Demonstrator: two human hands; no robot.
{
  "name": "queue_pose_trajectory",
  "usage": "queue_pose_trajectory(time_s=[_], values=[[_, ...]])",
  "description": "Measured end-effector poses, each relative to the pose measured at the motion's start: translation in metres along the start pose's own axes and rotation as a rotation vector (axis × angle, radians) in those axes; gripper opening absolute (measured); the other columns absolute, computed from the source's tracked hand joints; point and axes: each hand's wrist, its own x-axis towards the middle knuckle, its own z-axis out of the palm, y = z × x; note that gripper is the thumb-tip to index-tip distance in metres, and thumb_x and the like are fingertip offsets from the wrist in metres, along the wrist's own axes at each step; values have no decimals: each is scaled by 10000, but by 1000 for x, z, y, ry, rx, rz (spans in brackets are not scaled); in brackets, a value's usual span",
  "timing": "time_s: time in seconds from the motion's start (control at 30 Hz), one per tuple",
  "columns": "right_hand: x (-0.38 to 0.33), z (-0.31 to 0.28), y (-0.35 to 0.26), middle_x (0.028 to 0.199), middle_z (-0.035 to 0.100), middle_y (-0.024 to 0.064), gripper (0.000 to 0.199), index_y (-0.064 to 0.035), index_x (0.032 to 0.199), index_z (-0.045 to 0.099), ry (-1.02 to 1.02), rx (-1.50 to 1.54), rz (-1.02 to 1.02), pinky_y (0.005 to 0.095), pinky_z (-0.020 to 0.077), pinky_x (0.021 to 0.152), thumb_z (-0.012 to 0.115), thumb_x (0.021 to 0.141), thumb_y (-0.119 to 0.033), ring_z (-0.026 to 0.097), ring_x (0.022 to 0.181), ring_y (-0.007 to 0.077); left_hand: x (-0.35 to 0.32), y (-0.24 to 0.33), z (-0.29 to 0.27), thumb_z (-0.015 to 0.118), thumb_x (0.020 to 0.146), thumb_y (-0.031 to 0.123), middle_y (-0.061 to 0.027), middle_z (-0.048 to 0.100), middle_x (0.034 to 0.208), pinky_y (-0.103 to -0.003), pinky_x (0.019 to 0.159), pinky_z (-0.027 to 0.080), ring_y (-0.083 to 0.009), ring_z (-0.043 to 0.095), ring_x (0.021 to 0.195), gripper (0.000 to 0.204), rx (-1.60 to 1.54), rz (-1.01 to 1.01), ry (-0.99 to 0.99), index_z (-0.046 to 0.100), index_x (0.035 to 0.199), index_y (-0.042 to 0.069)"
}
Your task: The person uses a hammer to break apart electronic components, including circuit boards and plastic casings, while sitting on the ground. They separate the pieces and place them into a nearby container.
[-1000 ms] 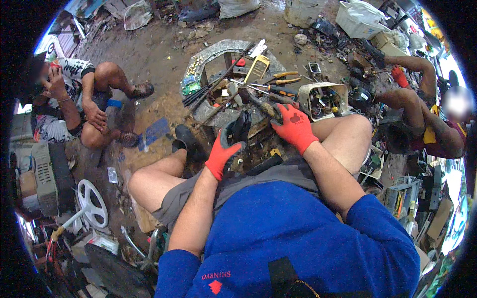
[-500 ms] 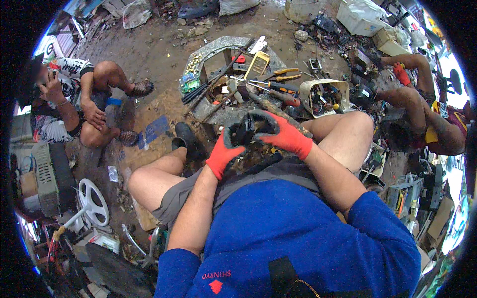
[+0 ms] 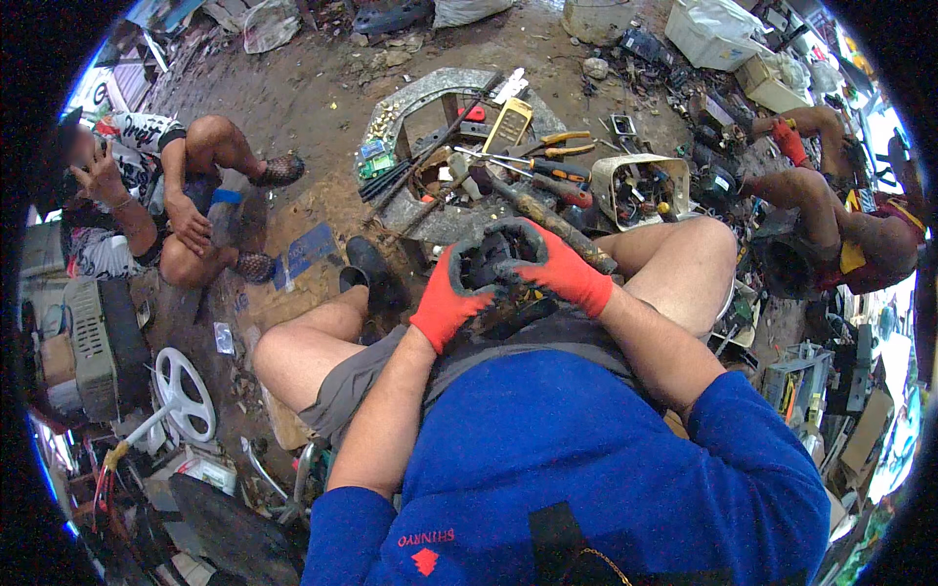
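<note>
Both my hands wear red gloves with dark palms and meet above my lap. Between them is a small black part (image 3: pixel 486 258), largely covered by the gloves, so its kind cannot be made out. My left hand (image 3: pixel 451 297) curls round its left side. From the right, my right hand (image 3: pixel 561 270) grips it, fingers bent over the top and thumb close to the left thumb. Just beyond the right hand lies a thick wooden handle (image 3: pixel 547 220). Screwdrivers with an orange-and-black handle (image 3: pixel 562 170) and a red handle (image 3: pixel 573 194) lie farther off, near orange-handled pliers (image 3: pixel 569 149).
A stone ring-shaped slab (image 3: pixel 383 125) ahead bears tools, scraps and a yellow device (image 3: pixel 508 125). Right of it stands a cream bin (image 3: pixel 674 176) of parts. One person (image 3: pixel 186 220) sits at left, another (image 3: pixel 831 200) at right. A white wheel (image 3: pixel 184 396) lies at left.
My hands have come closer together, thumbs nearly meeting. The black part, which stood up between them, now sits lower and is more covered by the gloves.
</note>
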Motion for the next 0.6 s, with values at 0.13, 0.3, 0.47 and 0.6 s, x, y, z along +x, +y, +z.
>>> queue_pose_trajectory(time_s=[0.13, 0.3, 0.47, 0.6], values=[[3, 3, -8, 1284, 572, 54, 644, -31, 1350, 490, -18, 65, -11, 333, 393, 1052, 771, 785, -164, 524, 1184, 154, -4, -13, 4, 755, 757, 94, -121, 510, 1329, -352, 1071, 374, -206, 484, 1249, 723, -224, 50, 83, 396, 1382, 43], [2, 3, -1, 1254, 613, 46, 540, -53, 1315, 546, 25, 13, -53, 330, 403, 1041, 740, 816, -128, 545, 1162, 150, -6, -13, 13, 726, 828, 146, -114, 488, 1377, -364, 1111, 329, -204, 444, 1305, 697, -356, 50, 92, 370, 1421, 57], [0, -6, -6, 1272, 623, 79, 568, -35, 1346, 529, -69, -105, 39, 332, 409, 1042, 732, 827, -140, 562, 1157, 162, -5, 6, 10, 749, 769, 120, -146, 463, 1373, -380, 1108, 337, -254, 447, 1301, 766, -9, 114, 96, 356, 1422, 42], [-4, -5, 3, 1317, 604, 101, 592, -29, 1387, 488, -67, -217, 48, 338, 401, 1055, 709, 860, -186, 553, 1188, 182, -10, -5, 4, 761, 745, 131, -184, 447, 1371, -395, 1103, 347, -305, 445, 1306, 795, 255, 132, 97, 353, 1421, 38]])
